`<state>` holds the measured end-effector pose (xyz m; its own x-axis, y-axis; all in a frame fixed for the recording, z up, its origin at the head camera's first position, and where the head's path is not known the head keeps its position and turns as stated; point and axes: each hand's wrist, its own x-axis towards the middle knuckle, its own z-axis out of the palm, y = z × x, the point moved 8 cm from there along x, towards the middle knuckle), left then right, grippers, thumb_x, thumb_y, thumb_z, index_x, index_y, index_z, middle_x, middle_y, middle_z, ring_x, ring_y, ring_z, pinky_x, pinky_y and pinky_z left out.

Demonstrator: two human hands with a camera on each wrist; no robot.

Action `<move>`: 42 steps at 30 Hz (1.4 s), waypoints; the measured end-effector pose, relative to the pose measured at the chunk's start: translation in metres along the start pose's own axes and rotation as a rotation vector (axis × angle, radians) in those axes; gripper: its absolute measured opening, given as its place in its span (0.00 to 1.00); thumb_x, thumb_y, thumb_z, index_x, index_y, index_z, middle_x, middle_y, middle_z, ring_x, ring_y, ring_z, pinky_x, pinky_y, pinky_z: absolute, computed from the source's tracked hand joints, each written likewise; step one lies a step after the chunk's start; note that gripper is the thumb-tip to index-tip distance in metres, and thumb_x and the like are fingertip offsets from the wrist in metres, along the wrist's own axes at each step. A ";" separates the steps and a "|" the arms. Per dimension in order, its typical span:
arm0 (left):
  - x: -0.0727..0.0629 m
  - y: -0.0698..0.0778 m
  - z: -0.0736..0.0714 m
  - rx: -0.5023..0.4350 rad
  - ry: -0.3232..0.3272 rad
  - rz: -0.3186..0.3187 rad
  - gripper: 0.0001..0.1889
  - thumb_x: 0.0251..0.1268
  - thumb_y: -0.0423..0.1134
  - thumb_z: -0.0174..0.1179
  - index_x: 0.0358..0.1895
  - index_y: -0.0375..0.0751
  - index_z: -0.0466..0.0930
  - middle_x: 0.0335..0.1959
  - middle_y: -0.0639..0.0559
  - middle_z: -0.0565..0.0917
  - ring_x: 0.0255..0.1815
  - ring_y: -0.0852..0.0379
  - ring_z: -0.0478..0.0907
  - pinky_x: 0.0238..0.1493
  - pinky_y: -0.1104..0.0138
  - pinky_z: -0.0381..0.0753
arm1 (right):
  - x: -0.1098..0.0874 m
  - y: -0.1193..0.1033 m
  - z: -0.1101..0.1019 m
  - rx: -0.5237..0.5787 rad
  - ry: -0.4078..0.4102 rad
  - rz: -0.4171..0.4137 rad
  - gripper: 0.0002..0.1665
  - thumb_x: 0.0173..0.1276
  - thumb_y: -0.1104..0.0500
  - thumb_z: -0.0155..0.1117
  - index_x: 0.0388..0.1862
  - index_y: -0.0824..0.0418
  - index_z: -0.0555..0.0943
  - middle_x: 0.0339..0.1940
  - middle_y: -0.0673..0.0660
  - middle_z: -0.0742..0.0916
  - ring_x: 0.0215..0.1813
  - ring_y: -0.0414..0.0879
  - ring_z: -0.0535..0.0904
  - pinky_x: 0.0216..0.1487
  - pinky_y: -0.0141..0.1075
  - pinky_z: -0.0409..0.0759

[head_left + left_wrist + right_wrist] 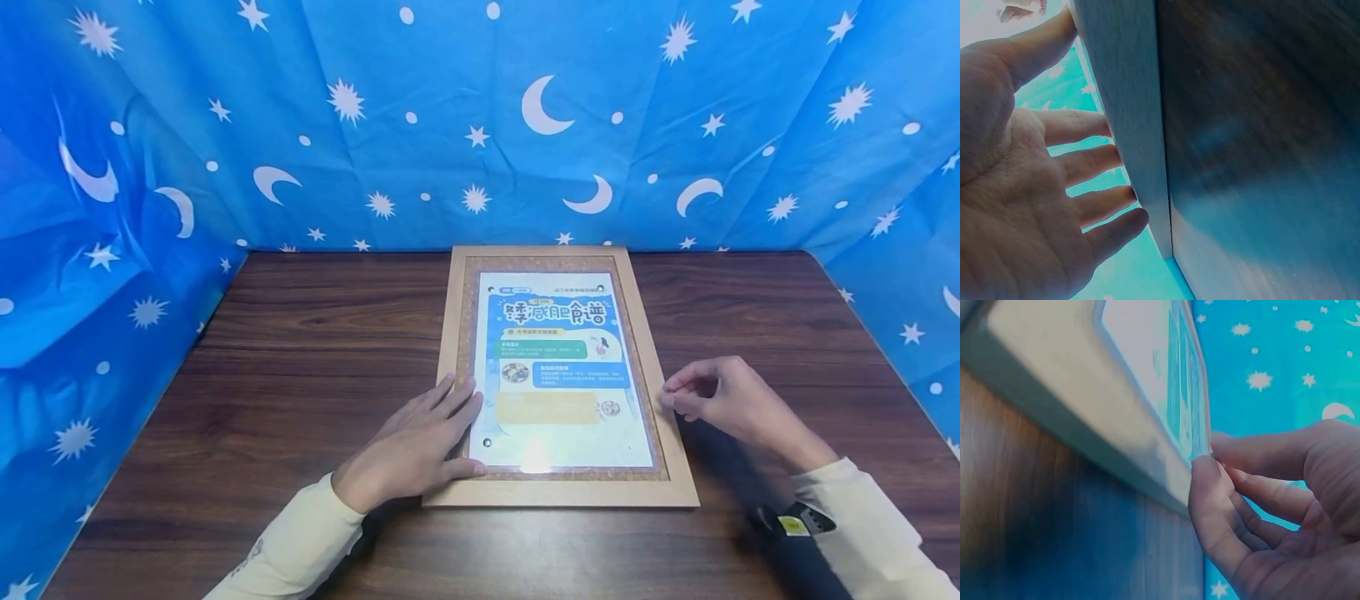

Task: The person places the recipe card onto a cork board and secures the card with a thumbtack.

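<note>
A wood-framed cork board (566,493) lies on the table, with a printed sheet (577,442) in a clear sleeve on top of it. Round dark tacks (487,442) show at the sheet's two upper corners and its lower left one. My left hand (420,442) rests with spread fingers across the board's left side, fingertips at the sheet's edge. In the left wrist view its fingers (1094,169) lie along the frame. Over the right frame edge, my right hand (731,404) pinches a small dark tack (1213,454), mostly hidden between thumb and fingertip.
The dark wood-grain table (300,333) extends around the board. A blue cloth (450,125) with white moons and stars hangs behind and along both sides. A dark band (798,521) with a yellow label sits at my right wrist.
</note>
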<state>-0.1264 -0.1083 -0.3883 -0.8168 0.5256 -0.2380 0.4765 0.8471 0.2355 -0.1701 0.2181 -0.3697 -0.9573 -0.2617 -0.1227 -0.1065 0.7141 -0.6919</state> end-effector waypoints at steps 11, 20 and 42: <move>0.001 0.000 0.001 0.002 -0.004 -0.003 0.45 0.68 0.63 0.59 0.79 0.39 0.60 0.81 0.41 0.54 0.82 0.39 0.44 0.77 0.44 0.52 | -0.006 -0.014 0.019 0.050 -0.073 -0.025 0.04 0.68 0.63 0.71 0.36 0.64 0.88 0.26 0.51 0.85 0.28 0.45 0.82 0.27 0.35 0.82; 0.000 0.001 0.000 0.005 -0.002 -0.002 0.44 0.68 0.63 0.60 0.79 0.38 0.60 0.81 0.41 0.54 0.82 0.39 0.44 0.77 0.44 0.52 | -0.007 -0.019 0.030 0.120 -0.160 -0.058 0.07 0.71 0.59 0.68 0.35 0.61 0.86 0.25 0.53 0.84 0.27 0.46 0.79 0.28 0.36 0.82; 0.000 0.002 0.000 0.005 0.002 -0.004 0.45 0.68 0.62 0.60 0.78 0.37 0.60 0.81 0.40 0.55 0.82 0.38 0.44 0.77 0.43 0.53 | -0.004 -0.018 0.056 0.400 -0.344 -0.040 0.03 0.66 0.74 0.66 0.36 0.74 0.87 0.28 0.61 0.88 0.28 0.45 0.84 0.33 0.39 0.88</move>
<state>-0.1260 -0.1064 -0.3877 -0.8191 0.5223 -0.2373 0.4750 0.8494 0.2301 -0.1493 0.1697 -0.3963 -0.8041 -0.5294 -0.2706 0.0341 0.4133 -0.9099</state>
